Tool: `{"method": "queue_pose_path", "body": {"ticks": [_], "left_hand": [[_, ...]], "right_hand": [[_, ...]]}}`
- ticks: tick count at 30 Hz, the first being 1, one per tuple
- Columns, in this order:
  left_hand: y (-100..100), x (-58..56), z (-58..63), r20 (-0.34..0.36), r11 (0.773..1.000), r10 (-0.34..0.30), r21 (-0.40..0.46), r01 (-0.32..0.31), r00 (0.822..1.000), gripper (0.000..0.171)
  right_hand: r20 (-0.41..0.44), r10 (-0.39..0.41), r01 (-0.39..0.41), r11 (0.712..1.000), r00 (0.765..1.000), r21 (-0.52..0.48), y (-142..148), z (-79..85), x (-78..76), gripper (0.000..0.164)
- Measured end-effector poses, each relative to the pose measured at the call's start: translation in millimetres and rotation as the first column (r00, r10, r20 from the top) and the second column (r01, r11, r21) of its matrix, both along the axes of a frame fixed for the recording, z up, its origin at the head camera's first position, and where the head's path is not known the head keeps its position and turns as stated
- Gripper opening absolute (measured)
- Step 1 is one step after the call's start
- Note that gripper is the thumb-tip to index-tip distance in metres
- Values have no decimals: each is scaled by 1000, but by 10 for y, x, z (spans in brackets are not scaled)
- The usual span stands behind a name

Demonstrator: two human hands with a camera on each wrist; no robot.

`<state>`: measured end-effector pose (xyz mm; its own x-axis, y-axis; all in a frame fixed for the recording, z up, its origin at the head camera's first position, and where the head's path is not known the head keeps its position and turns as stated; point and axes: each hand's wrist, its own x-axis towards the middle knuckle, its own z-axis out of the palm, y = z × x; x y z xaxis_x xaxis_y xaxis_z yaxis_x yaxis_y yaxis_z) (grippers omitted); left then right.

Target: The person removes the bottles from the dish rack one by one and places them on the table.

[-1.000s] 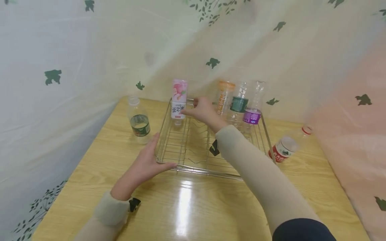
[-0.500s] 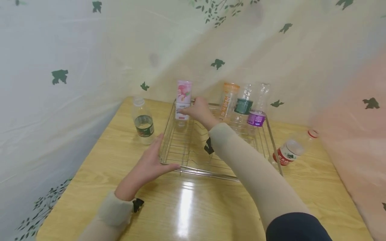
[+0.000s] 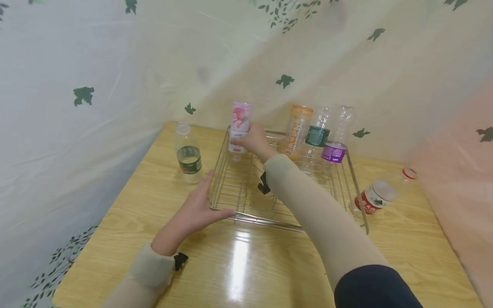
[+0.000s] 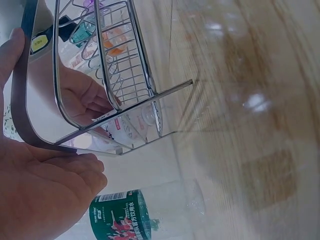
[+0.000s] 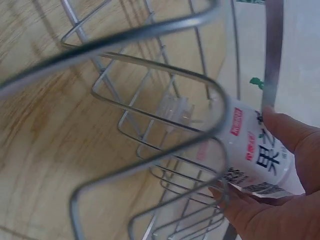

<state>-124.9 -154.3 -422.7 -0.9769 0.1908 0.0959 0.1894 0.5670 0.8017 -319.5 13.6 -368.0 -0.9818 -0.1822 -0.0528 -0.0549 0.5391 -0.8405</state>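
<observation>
A wire dish rack [image 3: 265, 221] of shiny metal sits on the wooden table. At its front left corner my left hand [image 3: 194, 211] grips the rim, thumb over the front edge, fingers along the side. My right hand [image 3: 257, 141] holds a pink and white bottle [image 3: 240, 117] upside down in the rack's back left corner. In the right wrist view the bottle's white label [image 5: 255, 150] shows between thumb and fingers, its clear neck [image 5: 175, 111] pointing down among the wires. An orange bottle [image 3: 296, 130], a green-labelled bottle [image 3: 317, 136] and a purple-labelled bottle [image 3: 334, 152] stand inverted at the back right.
Left of the rack, a clear bottle with a green label [image 3: 189, 160] stands upright on the table. A red-labelled bottle [image 3: 371, 202] is just beyond the rack's right side. Behind the table hangs a pale patterned cloth [image 3: 215, 64].
The whole head view has shifted slightly, so everything appears further right. My right fingers have come further round the pink and white bottle; my left hand keeps its place on the rack.
</observation>
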Motion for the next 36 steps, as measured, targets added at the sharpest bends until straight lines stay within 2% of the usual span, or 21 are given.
{"method": "queue_pose_path", "body": {"ticks": [4, 7, 13, 18, 28, 36], "left_hand": [[15, 24, -1, 8, 1000, -1, 16, 0, 1000, 130], [23, 43, 3, 22, 1000, 8, 6, -8, 1000, 132], [34, 46, 16, 30, 1000, 10, -20, -10, 1000, 134], [36, 39, 34, 18, 999, 4, -34, -4, 1000, 133], [30, 43, 41, 10, 999, 1, -49, 0, 1000, 134], [15, 26, 51, 28, 999, 5, -50, -4, 1000, 133]], "right_hand": [[55, 16, -15, 999, 998, -31, 5, -57, 10, 34], [52, 24, -23, 1000, 998, -19, 10, -86, 12, 36], [33, -19, 19, 1000, 999, -21, 46, -75, 16, 42], [11, -22, 22, 999, 1000, -23, 71, -1, 24, 50], [-44, 21, -23, 999, 999, -39, 170, 180, 111, 58], [-16, 37, -39, 996, 999, -83, 248, 357, 234, 68]]}}
